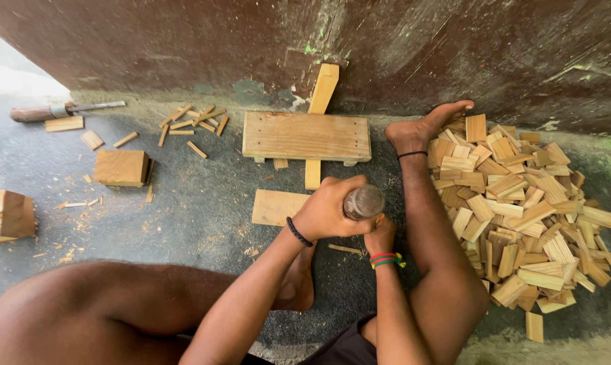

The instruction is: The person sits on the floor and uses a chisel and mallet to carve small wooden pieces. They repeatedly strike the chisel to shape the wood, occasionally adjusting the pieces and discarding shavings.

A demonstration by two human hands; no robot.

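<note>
My left hand, with a black band on the wrist, is shut on a thick tool with a round, dark wooden end. Just below it, my right hand, with red and green wrist bands, is curled into a fist. The tool hides what this hand holds. Both hands hover over the dark floor, close to a flat wooden piece on their left. My right leg and foot stretch forward beside them.
A low wooden board lies ahead over a long plank by the wall. A big heap of cut wood pieces fills the right. On the left are two wood blocks, small sticks and a wooden-handled metal tool.
</note>
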